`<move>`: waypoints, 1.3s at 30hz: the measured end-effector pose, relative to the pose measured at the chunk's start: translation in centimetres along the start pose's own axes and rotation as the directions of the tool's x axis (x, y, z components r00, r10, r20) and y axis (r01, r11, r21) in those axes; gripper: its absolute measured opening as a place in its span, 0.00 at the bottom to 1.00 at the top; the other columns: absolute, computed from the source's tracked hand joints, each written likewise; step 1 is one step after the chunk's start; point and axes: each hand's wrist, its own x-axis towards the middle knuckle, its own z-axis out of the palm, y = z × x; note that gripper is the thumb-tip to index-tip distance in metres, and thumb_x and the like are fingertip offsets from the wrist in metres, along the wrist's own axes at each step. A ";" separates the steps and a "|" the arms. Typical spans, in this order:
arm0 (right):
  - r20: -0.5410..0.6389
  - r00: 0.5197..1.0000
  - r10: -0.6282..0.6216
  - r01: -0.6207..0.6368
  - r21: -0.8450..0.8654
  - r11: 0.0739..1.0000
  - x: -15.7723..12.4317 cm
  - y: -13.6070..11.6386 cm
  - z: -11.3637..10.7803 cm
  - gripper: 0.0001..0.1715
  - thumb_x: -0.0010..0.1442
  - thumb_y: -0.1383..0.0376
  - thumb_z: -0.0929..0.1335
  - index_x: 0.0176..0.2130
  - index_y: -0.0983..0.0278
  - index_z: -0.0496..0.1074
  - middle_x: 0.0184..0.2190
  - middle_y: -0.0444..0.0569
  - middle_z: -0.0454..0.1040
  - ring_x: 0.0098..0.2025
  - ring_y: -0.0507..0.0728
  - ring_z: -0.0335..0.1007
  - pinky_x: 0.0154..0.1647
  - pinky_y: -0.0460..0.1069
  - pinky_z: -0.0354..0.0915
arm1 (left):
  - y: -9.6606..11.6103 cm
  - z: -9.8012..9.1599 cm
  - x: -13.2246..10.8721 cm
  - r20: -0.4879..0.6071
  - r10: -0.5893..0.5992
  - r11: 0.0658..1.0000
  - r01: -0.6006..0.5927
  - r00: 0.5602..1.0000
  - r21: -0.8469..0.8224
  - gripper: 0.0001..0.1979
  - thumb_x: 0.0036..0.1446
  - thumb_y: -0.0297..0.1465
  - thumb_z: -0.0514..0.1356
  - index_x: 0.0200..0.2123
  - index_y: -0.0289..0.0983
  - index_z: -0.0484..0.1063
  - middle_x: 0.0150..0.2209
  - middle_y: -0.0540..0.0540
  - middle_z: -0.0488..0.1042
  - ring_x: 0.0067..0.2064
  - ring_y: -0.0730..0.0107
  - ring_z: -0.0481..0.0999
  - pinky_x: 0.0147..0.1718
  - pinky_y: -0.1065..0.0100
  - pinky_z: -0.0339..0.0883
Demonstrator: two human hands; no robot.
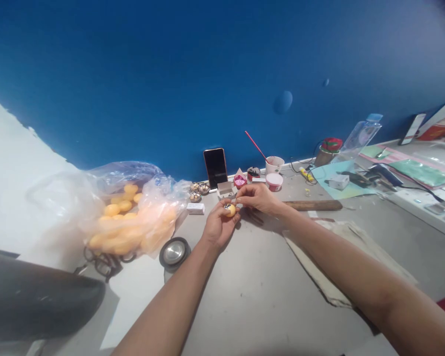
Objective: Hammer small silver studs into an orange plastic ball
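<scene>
My left hand [218, 223] is closed around a small yellow ball-shaped piece [230, 209] with a dark spot on its top. My right hand [257, 198] is pinched just above and to the right of it, fingertips touching the piece; what the pinch holds is too small to make out. Both hands hover over the grey table [252, 287] near the blue wall. A clear plastic bag [133, 207] with several yellow pieces like it lies to the left.
A phone [215, 167] leans on the wall. Small cups [274, 164], tiny bowls [199, 190], a small box [195, 208] and a wooden stick [313, 204] lie nearby. A round metal lid [174, 252], scissors [104, 262], cardboard [333, 262] and papers [422, 173] surround them.
</scene>
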 end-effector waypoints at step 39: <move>0.164 0.975 0.148 -0.209 0.471 0.857 0.7 1.3 -1.4 0.19 0.47 0.59 0.83 0.35 0.65 0.81 0.26 0.45 0.76 0.23 0.47 0.63 0.21 0.42 0.57 | -0.1 -0.5 0.2 0.046 -0.017 1.000 0.016 0.999 0.017 0.18 0.57 0.26 0.68 0.52 0.35 0.77 0.42 0.42 0.78 0.33 0.70 0.76 0.29 0.70 0.68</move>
